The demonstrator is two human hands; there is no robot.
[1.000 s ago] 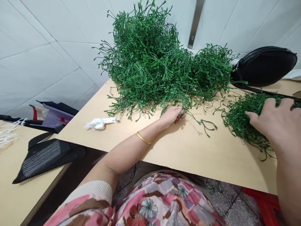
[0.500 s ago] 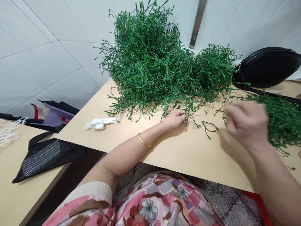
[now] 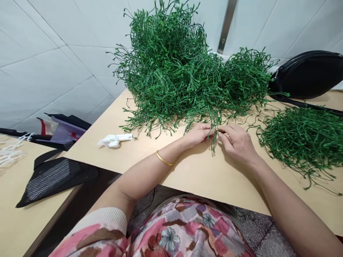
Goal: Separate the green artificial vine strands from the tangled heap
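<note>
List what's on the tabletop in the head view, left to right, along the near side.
White tissue, left hand, dangling green stem, right hand, smaller bunch of green stems.

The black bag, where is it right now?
In the head view, the black bag sits at the far right of the table, beyond the smaller heap of green stems and beside the big one.

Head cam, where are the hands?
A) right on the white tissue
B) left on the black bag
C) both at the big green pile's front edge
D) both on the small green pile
C: the left hand and right hand meet at stems hanging from the big green pile.
</note>
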